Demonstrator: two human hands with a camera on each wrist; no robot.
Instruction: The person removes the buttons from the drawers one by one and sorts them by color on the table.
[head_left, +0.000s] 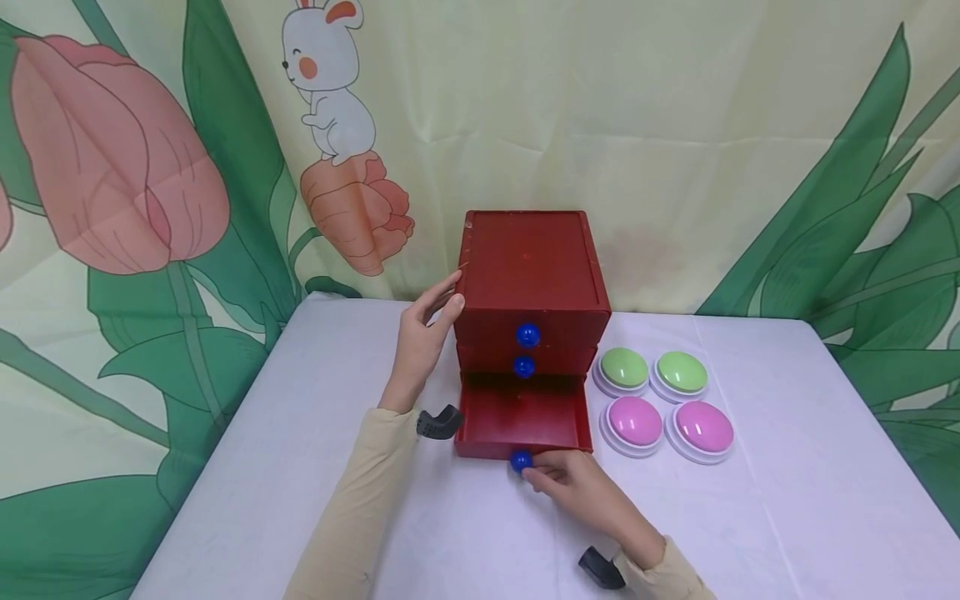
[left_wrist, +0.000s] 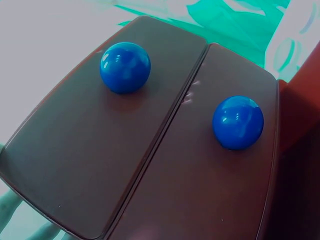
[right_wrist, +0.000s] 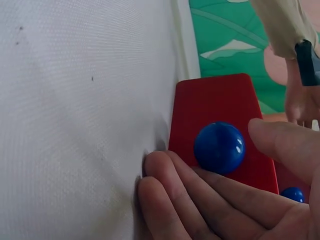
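A dark red cabinet of drawers [head_left: 528,262] stands on the table, its bottom drawer [head_left: 525,417] pulled out and bare inside. Two upper drawers are closed, each with a round blue knob [left_wrist: 125,67]. My left hand [head_left: 420,342] steadies the cabinet's left side, fingers extended with the fingertips by its upper edge. At the front of the pulled-out drawer, my right hand [head_left: 581,487] holds the lowest blue knob [right_wrist: 219,147] between thumb and fingers. In the right wrist view, the other fingers lie low, alongside the white tablecloth.
Right of the cabinet sit two green push lights [head_left: 624,367] and, nearer, two pink ones [head_left: 634,421], all on white bases. A white cloth covers the table [head_left: 780,467]. Behind it hangs a curtain [head_left: 637,150] printed with a rabbit, a carrot and leaves.
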